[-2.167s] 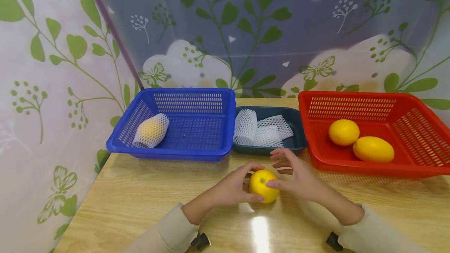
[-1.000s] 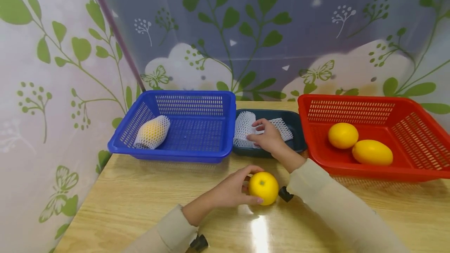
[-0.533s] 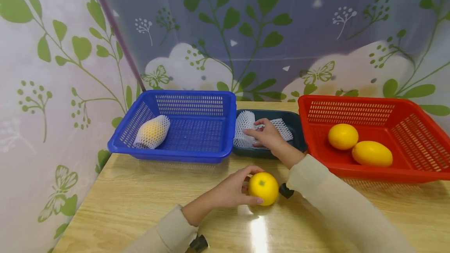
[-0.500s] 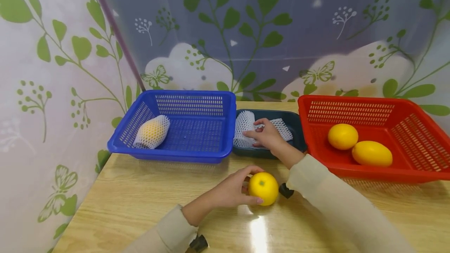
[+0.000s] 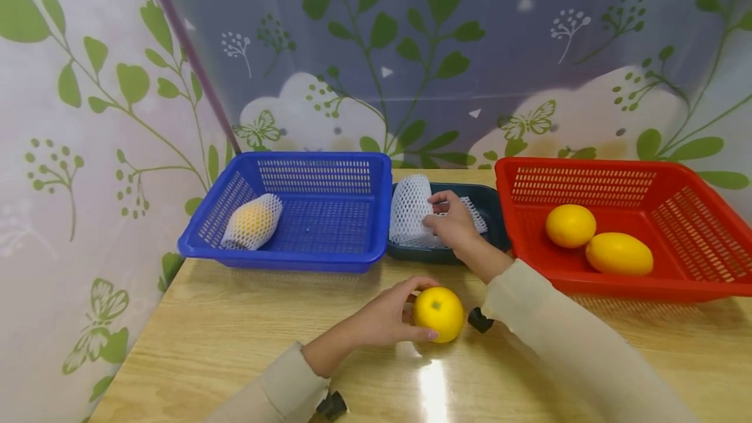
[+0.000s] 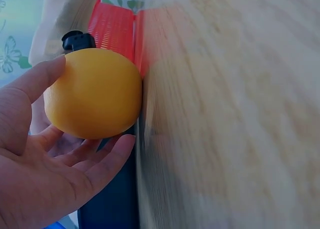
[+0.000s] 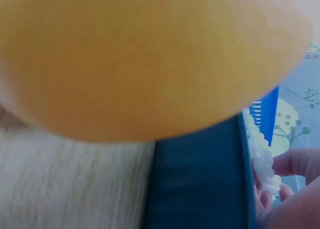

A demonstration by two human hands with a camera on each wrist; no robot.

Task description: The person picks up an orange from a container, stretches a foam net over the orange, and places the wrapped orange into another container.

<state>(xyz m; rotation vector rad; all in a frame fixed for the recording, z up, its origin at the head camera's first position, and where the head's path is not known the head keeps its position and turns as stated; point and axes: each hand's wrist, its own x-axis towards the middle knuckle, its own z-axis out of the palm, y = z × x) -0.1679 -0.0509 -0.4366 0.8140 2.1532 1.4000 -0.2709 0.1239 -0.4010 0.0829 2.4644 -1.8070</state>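
Fruit (image 5: 438, 315), yellow and round with a greenish spot on top, sits on the wooden table (image 5: 247, 338), in front of the tray (image 5: 492, 204). The left hand (image 5: 384, 315) curves round its left side, thumb on the near face and fingers at the back; the left wrist view shows the thumb and fingers on opposite sides of it.

The right hand (image 5: 455, 220) reaches over the tray and pinches the right edge of a white foam net (image 5: 410, 211) between thumb and fingers. In the right wrist view the foam is bunched at the fingertips, while the fruit fills the upper part. The net's top stands above the tray's far rim in the head view. A flatter net (image 5: 474, 213) lies in the tray, partly hidden behind the right hand.

The dark green tray stands between the blue basket (image 5: 282, 258) and the red basket (image 5: 634, 286). At the left of the blue basket lies a netted fruit (image 5: 254, 220), tilted. The red basket holds a rounder fruit (image 5: 570, 226) and, just in front and to its right, a longer fruit (image 5: 619, 254), both yellow. A black device (image 5: 480, 320) at the right sleeve (image 5: 564, 325) is just beside the fruit on the table. Behind everything hangs a leaf-patterned cloth (image 5: 352, 51).
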